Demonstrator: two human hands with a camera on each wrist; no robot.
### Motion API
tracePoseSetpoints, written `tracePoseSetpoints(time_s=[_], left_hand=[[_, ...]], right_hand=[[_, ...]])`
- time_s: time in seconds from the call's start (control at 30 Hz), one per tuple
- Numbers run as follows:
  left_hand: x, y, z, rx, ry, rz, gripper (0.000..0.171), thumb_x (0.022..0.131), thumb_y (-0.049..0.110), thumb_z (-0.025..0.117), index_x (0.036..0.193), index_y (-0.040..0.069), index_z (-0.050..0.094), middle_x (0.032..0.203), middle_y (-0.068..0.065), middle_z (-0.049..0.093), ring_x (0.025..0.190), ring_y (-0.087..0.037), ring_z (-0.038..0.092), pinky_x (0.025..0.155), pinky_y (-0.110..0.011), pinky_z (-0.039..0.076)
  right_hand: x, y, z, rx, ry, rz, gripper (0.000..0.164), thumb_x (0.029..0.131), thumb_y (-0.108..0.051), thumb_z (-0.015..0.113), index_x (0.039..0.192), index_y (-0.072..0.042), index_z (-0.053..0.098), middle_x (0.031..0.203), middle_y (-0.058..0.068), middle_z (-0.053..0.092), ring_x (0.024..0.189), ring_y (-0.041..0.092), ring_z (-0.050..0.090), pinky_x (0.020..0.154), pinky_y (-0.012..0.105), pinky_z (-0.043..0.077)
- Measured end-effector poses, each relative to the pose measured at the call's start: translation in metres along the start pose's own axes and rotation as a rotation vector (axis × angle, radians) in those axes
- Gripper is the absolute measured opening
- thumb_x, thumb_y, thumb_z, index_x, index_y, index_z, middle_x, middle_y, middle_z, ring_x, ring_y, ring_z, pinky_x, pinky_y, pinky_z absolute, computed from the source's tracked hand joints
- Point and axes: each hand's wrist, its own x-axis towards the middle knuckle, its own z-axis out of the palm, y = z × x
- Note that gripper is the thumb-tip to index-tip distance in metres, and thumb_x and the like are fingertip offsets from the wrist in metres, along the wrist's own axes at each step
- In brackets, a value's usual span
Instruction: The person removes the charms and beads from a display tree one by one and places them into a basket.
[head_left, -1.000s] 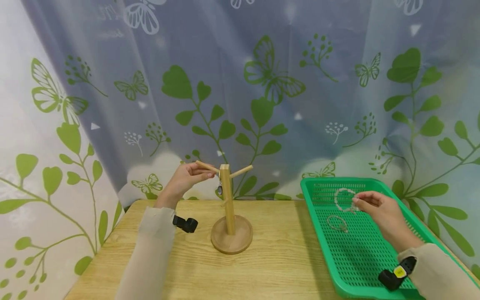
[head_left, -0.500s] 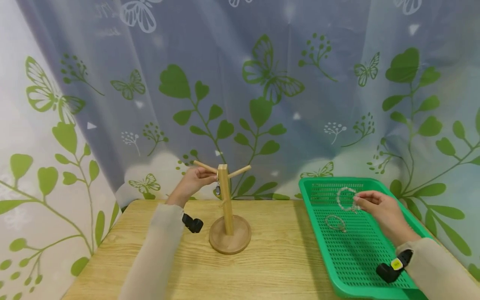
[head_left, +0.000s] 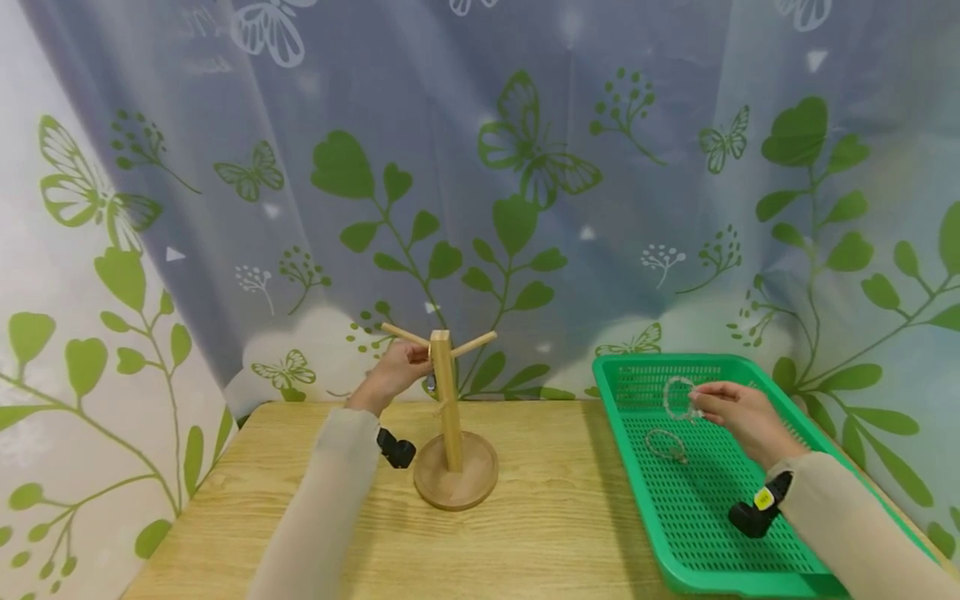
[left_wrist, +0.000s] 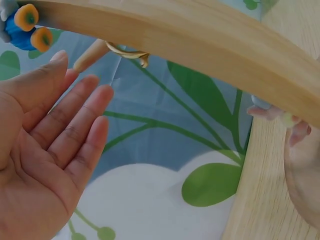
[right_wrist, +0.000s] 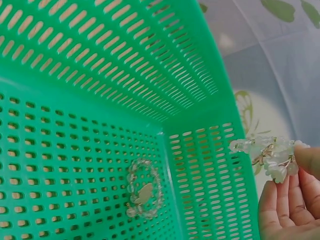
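My right hand (head_left: 742, 414) pinches a bracelet (head_left: 678, 398) of clear and whitish beads between thumb and fingers, over the green basket (head_left: 652, 508). In the right wrist view it carries pale flower charms. A second beaded bracelet (right_wrist: 145, 190) with a flat pale charm lies on the basket floor. My left hand (head_left: 397, 371) is beside the wooden stand (head_left: 450, 417), its fingers extended just below the upper left peg. A small dark pendant (head_left: 431, 382) hangs by the post. In the left wrist view, a blue and orange charm (left_wrist: 30, 30) shows near the thumb.
The stand's round base (head_left: 456, 492) rests on the wooden table (head_left: 547, 517), left of the basket. Its upper right peg (head_left: 476, 343) sticks out. A gold ring-like piece (left_wrist: 129, 53) and a pink flower-like piece (left_wrist: 287, 120) show along the post. A patterned curtain (head_left: 570, 275) hangs behind.
My left hand has moved right along the peg toward the post. My right hand still holds the bracelet over the basket, shifted slightly left; the whole head view has drifted a little.
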Motion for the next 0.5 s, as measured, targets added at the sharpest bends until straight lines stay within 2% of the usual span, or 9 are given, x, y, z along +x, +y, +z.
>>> tracePoseSetpoints(time_s=[0.03, 0.1, 0.17, 0.23, 0.27, 0.37, 0.5], left_hand=[[0.001, 0.000, 0.001, -0.001, 0.003, -0.002, 0.033, 0.096, 0.006, 0.053, 0.127, -0.005, 0.055, 0.125, -0.022, 0.058, 0.117, -0.031, 0.054, 0.099, -0.041, 0.043], [0.003, 0.000, 0.003, -0.016, -0.005, -0.002, 0.031, 0.096, 0.006, 0.053, 0.126, -0.003, 0.057, 0.120, -0.021, 0.061, 0.100, -0.025, 0.059, 0.088, -0.033, 0.048], [0.004, 0.000, 0.005, -0.024, -0.026, 0.007, 0.030, 0.097, 0.008, 0.053, 0.124, -0.001, 0.060, 0.116, -0.020, 0.062, 0.089, -0.018, 0.055, 0.076, -0.028, 0.044], [0.004, 0.001, 0.008, -0.051, -0.054, 0.018, 0.029, 0.096, 0.010, 0.054, 0.123, 0.000, 0.061, 0.115, -0.021, 0.063, 0.085, -0.014, 0.053, 0.073, -0.027, 0.040], [0.004, 0.001, 0.009, -0.067, -0.068, 0.030, 0.030, 0.096, 0.010, 0.054, 0.123, 0.000, 0.061, 0.116, -0.021, 0.063, 0.087, -0.015, 0.055, 0.075, -0.028, 0.041], [0.004, 0.001, 0.010, -0.124, -0.089, 0.033, 0.030, 0.095, 0.011, 0.055, 0.122, -0.001, 0.061, 0.122, -0.022, 0.060, 0.108, -0.020, 0.059, 0.094, -0.036, 0.043], [0.007, 0.000, 0.010, -0.155, -0.089, 0.019, 0.028, 0.094, 0.011, 0.056, 0.119, 0.000, 0.064, 0.123, -0.022, 0.059, 0.115, -0.028, 0.057, 0.104, -0.045, 0.037]], right_hand=[[0.002, 0.002, 0.000, 0.005, -0.006, 0.005, 0.045, 0.094, -0.033, 0.059, 0.123, 0.001, 0.050, 0.107, -0.009, 0.056, 0.091, -0.003, 0.056, 0.089, 0.029, 0.049], [0.004, 0.005, 0.001, 0.012, -0.013, 0.024, 0.044, 0.094, -0.033, 0.059, 0.123, -0.001, 0.052, 0.109, -0.008, 0.056, 0.091, -0.003, 0.055, 0.093, 0.034, 0.048], [0.007, 0.008, 0.002, 0.016, -0.019, 0.040, 0.045, 0.095, -0.033, 0.058, 0.124, 0.000, 0.052, 0.113, -0.003, 0.056, 0.091, -0.003, 0.055, 0.097, 0.039, 0.045], [0.008, 0.012, 0.003, 0.004, -0.019, 0.060, 0.046, 0.095, -0.034, 0.056, 0.125, 0.001, 0.051, 0.118, 0.003, 0.055, 0.091, -0.003, 0.054, 0.100, 0.044, 0.042], [0.009, 0.013, 0.004, 0.000, -0.020, 0.069, 0.048, 0.096, -0.034, 0.056, 0.126, 0.002, 0.050, 0.121, 0.005, 0.055, 0.091, -0.003, 0.054, 0.101, 0.046, 0.040], [0.010, 0.018, 0.008, -0.012, -0.028, 0.069, 0.048, 0.096, -0.033, 0.055, 0.125, 0.005, 0.049, 0.124, 0.014, 0.053, 0.092, 0.000, 0.055, 0.101, 0.047, 0.040], [0.010, 0.020, 0.013, -0.026, -0.042, 0.058, 0.042, 0.096, -0.029, 0.056, 0.121, 0.005, 0.053, 0.125, 0.018, 0.053, 0.097, 0.007, 0.057, 0.098, 0.045, 0.044]])
